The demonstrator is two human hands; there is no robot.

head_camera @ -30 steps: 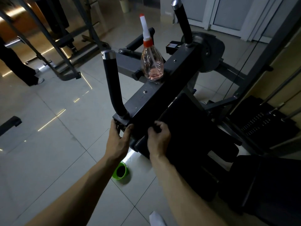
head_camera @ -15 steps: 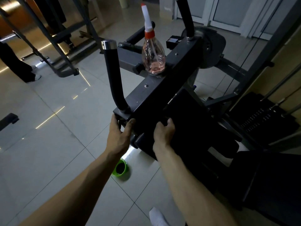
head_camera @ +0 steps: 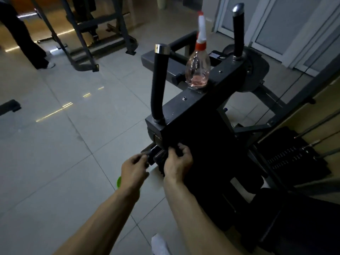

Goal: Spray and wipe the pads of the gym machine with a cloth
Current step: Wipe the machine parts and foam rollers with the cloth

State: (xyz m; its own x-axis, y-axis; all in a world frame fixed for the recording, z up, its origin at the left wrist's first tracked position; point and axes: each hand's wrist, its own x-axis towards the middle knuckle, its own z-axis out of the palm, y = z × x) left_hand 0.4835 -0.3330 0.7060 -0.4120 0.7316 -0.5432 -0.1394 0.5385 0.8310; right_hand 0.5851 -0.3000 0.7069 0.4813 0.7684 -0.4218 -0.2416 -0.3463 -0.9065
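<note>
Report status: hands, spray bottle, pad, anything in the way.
Left hand grips dark fitting at machine's lower end; right hand grips pad edge. Spray bottle upright on frame, untouched. No cloth visible.

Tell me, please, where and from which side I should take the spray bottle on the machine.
Probably at the narrow top of the spray bottle, just under the orange collar: the belly below is wide and round. It stands upright on the bar, so come from the near side, right of the black handle.
</note>
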